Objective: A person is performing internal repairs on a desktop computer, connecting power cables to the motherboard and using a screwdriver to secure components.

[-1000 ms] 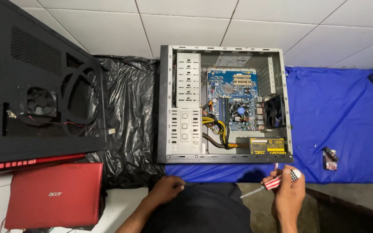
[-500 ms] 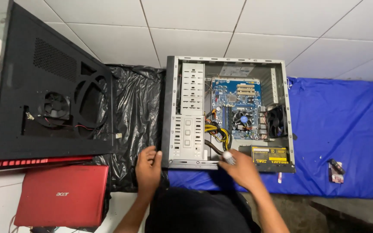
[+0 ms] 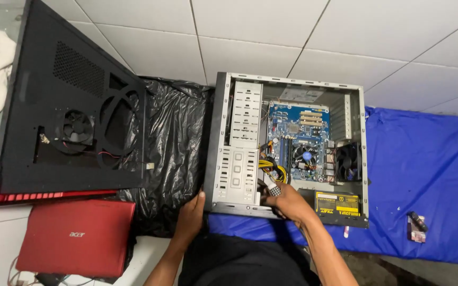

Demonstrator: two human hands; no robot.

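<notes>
An open grey computer case (image 3: 216, 143) lies on its side on the floor, showing a blue motherboard (image 3: 298, 127) and a black power supply (image 3: 336, 204) with a yellow label. My right hand (image 3: 288, 204) reaches into the case at its near edge. Its fingers are closed on a small pale cable connector (image 3: 274, 190) at the end of the yellow and black cable bundle (image 3: 271, 169). My left hand (image 3: 191, 216) rests on the black plastic sheet, its fingertips touching the case's near left corner. It holds nothing.
A black side panel (image 3: 70, 111) with a fan leans at the left, above a red laptop (image 3: 75, 235). Black plastic sheet (image 3: 173, 137) and blue cloth (image 3: 420, 169) lie under the case. A red-and-white tool handle (image 3: 346, 231) and a small dark object (image 3: 416, 225) lie on the cloth.
My right hand has let go of the red-and-white screwdriver and moved up into the case onto the cables. My left hand has slid up to the case's corner.
</notes>
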